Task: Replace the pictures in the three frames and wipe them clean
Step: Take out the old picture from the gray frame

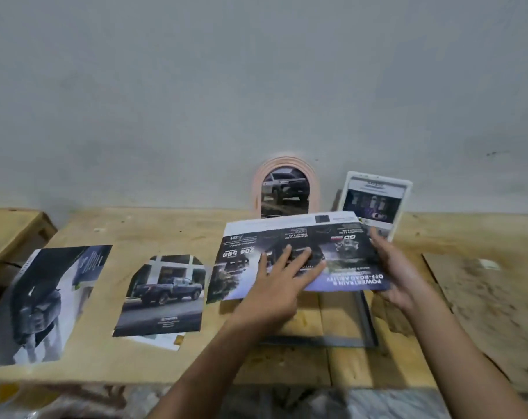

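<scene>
A printed car brochure page [290, 249] hangs just above a dark rectangular frame [323, 340] that lies flat on the wooden table [154, 228]. My left hand [279, 279] lies on top of the page with fingers spread and straight. My right hand [392, 273] grips the page's right edge. A pink arched frame [287, 189] with a car picture leans on the wall. Beside it a white rectangular frame [377, 201] stands with a picture in it. An arch-cut truck picture [163, 294] and a dark page [42, 300] lie on the left.
A brown backing board [486, 313] lies at the right of the table. A lower wooden surface [9, 237] sits at far left with a dark cable on it. The grey wall [256, 86] rises right behind the table. Crumpled plastic lies below the front edge.
</scene>
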`<state>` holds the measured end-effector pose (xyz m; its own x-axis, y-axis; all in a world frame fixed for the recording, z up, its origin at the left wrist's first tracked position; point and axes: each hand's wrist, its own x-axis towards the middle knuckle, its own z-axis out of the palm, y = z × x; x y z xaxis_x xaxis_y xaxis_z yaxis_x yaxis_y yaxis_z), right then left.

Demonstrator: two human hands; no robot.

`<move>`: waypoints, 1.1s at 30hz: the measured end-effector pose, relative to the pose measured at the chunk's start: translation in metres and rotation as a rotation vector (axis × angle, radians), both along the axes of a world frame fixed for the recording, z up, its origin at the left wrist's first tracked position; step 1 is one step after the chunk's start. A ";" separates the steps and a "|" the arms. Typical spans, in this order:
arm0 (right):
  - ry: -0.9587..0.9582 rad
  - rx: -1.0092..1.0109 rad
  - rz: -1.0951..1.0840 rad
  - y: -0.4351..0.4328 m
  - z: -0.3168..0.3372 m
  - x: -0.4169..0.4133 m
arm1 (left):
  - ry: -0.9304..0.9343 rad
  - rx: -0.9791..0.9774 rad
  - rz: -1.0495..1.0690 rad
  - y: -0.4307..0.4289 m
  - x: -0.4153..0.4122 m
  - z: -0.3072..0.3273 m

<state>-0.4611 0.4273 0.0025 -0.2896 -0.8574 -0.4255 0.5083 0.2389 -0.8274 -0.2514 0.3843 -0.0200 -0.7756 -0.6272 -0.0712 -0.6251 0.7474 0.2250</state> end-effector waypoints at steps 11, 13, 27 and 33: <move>0.922 0.607 0.092 0.022 -0.133 -0.023 | -0.188 0.435 0.111 -0.004 -0.004 -0.137; 1.202 0.649 0.210 0.021 -0.141 -0.020 | -0.221 0.391 0.155 -0.013 0.002 -0.149; 1.445 0.540 0.543 0.009 -0.172 0.017 | -0.278 0.323 0.320 -0.009 0.009 -0.154; 1.403 0.333 0.473 0.007 -0.163 -0.001 | -0.121 0.330 0.552 -0.006 -0.024 -0.143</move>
<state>-0.4625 0.4346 -0.1608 -0.3469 -0.9081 -0.2346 -0.7956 0.4173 -0.4392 -0.2757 0.3785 -0.1633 -0.3200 -0.8614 -0.3945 -0.9326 0.2129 0.2916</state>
